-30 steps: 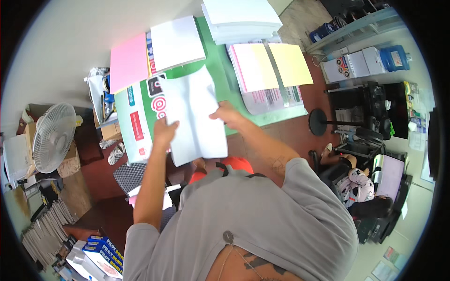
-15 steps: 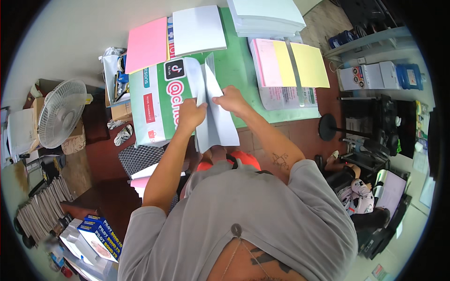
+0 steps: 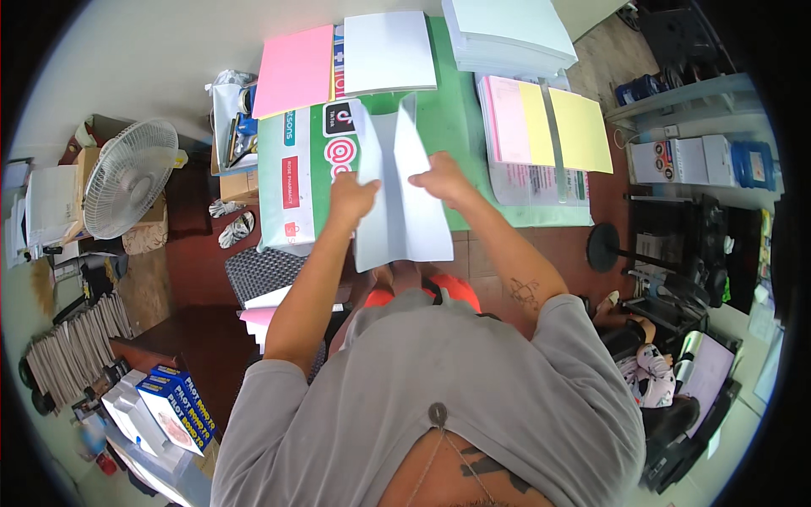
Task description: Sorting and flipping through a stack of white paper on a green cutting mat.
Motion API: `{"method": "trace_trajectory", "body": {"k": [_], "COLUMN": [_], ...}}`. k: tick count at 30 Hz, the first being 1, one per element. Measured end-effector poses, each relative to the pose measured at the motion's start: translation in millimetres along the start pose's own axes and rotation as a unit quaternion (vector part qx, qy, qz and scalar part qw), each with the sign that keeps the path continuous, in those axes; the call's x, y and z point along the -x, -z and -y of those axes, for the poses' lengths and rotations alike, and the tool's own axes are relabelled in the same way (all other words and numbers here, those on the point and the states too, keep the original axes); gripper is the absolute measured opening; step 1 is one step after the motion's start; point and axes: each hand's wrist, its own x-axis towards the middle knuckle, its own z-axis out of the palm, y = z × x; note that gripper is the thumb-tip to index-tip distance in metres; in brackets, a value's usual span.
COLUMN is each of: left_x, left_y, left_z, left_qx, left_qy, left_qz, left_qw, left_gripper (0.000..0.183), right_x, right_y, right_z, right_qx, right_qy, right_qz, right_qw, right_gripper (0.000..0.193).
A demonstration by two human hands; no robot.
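My left hand (image 3: pixel 351 203) and my right hand (image 3: pixel 444 180) grip a sheaf of white paper (image 3: pixel 390 224) by its two long sides. Between them the paper bows into a trough, its sides raised and its middle low. Both thumbs lie on the inner faces, while most fingers are hidden behind the paper. The sheaf is held over the near edge of the green-covered table (image 3: pixel 460 127). At the table's far side lie a pink paper stack (image 3: pixel 293 72) and a white paper stack (image 3: pixel 389 52).
A tall white paper stack (image 3: pixel 511 34) stands at the far right, with pink and yellow sheets (image 3: pixel 577 131) under a dark strip nearer me. Left of the table are a box of tools (image 3: pixel 236 139) and a fan (image 3: pixel 128 179). A woven chair (image 3: pixel 262 275) stands below the table's left edge.
The sheaf has opened from a narrow fold into a wider trough as my hands moved apart. The whole scene has shifted a little to the right in view.
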Motion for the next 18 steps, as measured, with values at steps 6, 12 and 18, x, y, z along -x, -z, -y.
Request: {"method": "trace_trajectory", "body": {"k": [6,12,18], "left_x": [-1,8,3], "left_y": [58,50,-10], "left_z": [74,91,108], "left_qx": [0.507,0.446,0.443], "left_qy": [-0.030,-0.082,-0.076], "left_qz": [0.076,0.055,0.000], "left_qw": [0.858,0.890,0.893], "left_gripper": [0.033,0.045,0.057], "right_x": [34,58,35], "right_y": [74,67,12], "right_z": [16,6,-42], "right_qx": [-0.296,-0.277,-0.267], "right_qy": [0.109,0.158,0.159], "right_qz": [0.080,0.000,-0.066], "right_qw": [0.946,0.948,0.948], "right_gripper": [0.024,0.043,0.053]}}
